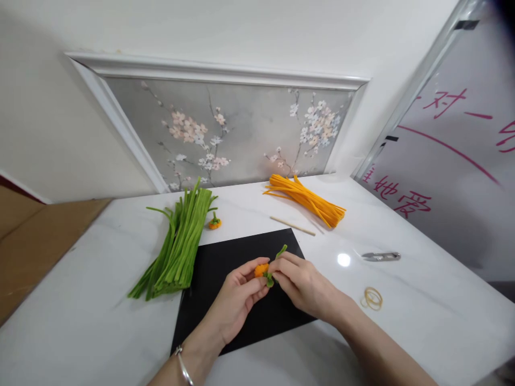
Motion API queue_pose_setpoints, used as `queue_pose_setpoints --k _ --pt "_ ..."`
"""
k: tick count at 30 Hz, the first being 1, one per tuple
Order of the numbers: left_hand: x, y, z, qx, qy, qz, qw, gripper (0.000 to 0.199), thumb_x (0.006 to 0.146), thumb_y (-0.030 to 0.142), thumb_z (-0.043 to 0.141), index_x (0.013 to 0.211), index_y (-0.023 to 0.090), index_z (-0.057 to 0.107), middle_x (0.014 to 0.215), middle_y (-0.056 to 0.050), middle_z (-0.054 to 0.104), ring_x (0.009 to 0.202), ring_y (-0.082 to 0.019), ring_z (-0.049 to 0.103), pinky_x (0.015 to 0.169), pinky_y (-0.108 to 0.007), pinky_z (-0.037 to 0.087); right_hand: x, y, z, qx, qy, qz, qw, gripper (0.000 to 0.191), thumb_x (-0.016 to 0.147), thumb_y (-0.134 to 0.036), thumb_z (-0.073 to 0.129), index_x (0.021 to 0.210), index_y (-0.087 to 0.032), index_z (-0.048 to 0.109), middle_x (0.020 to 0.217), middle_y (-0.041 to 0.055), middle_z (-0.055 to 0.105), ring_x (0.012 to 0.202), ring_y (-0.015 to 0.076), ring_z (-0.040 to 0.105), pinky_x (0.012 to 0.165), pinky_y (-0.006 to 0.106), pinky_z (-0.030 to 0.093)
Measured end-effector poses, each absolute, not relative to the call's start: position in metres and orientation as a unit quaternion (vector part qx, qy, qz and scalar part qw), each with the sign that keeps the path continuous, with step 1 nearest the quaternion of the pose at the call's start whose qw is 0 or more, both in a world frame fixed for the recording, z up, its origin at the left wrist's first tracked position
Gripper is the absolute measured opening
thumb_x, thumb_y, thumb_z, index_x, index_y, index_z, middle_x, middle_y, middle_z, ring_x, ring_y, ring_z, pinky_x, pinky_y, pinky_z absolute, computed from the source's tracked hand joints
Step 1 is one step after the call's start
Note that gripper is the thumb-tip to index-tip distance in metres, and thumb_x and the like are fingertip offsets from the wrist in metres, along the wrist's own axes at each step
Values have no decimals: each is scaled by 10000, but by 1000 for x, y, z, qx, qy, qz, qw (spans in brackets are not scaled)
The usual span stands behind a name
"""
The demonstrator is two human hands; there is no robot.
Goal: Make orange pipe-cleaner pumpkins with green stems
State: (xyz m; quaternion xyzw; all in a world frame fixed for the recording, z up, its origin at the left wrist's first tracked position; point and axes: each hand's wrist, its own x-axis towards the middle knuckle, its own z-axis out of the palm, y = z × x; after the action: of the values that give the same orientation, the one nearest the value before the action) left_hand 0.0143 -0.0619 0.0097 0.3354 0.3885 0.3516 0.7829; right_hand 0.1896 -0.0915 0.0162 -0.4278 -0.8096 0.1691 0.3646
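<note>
Above a black mat (237,308) my two hands meet around a small orange fuzzy piece (261,270). My left hand (238,295) pinches this piece between thumb and fingers. The fingers of my right hand (300,279) are closed on a green fuzzy strip (270,280), which lies against the orange piece; a green end sticks up past the right knuckles. Fingertips hide how the two parts join. A similar small orange piece with a green top (214,222) stands on the table behind the mat.
Green stems (183,241) lie in a bundle at the left, orange stems (306,199) at the back right. A thin stick (292,225), small snips (381,257) and rubber bands (372,298) are on the white table (418,311). A cardboard box (40,241) is far left.
</note>
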Motion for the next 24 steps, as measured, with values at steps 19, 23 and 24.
queue_pose_setpoints --k 19,23,24 --pt "19 -64 7 372 392 322 777 278 755 141 720 1030 179 730 918 -46 696 791 -109 590 744 -206 473 188 -90 7 -433 -795 196 378 242 948 -116 415 983 -182 645 919 70 651 805 151 642 728 262 549" --pt "19 -66 8 430 381 313 756 265 760 151 702 1022 179 730 874 -24 677 782 -126 556 765 -241 443 187 -90 8 -432 -796 184 381 219 938 -118 448 967 -207 646 893 47 665 826 158 622 751 274 534" --pt "19 -66 9 453 366 312 751 258 762 142 692 1015 179 731 849 -15 668 772 -128 541 752 -241 431 187 -90 8 -429 -803 167 379 220 939 -116 439 963 -203 640 879 49 664 817 162 611 745 282 530"
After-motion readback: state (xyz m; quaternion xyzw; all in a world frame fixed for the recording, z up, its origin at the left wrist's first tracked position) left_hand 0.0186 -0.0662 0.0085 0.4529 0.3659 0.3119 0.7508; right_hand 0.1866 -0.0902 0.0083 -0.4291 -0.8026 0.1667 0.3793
